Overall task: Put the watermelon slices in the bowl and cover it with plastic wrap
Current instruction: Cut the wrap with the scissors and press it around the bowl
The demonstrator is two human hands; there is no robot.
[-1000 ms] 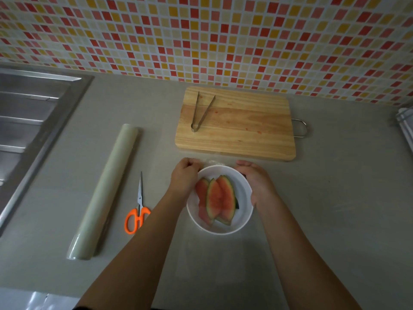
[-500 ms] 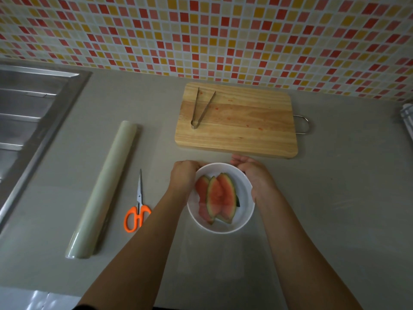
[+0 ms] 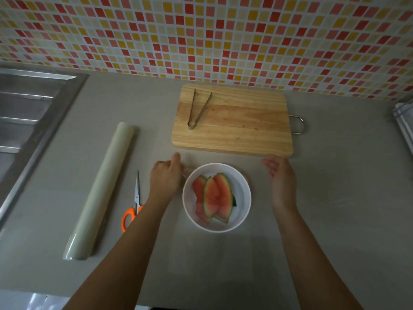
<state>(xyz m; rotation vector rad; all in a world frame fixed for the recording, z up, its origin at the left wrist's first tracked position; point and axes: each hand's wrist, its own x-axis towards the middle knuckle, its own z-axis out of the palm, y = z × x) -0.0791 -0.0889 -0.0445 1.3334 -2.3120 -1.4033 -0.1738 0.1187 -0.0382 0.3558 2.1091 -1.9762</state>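
left grip [image 3: 165,179] curls beside the bowl [image 3: 243,193], seemingly pinching plastic wrap [image 3: 186,171]; right grip [image 3: 280,175] spread, touching nothing. pull it taut, then seal round the rim.

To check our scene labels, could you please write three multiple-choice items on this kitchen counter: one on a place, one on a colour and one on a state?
1. Where do the tongs lie?
A in the sink
B on the cutting board
C on the roll of wrap

2. What colour are the handles of the scissors?
A blue
B black
C orange

3. How is the right hand?
A open, apart from the bowl
B gripping the scissors
C curled round the tongs

Answers:
1 B, the tongs rest on the left part of the board.
2 C, both handle loops are orange.
3 A, its fingers are relaxed and a gap shows between it and the bowl's rim.
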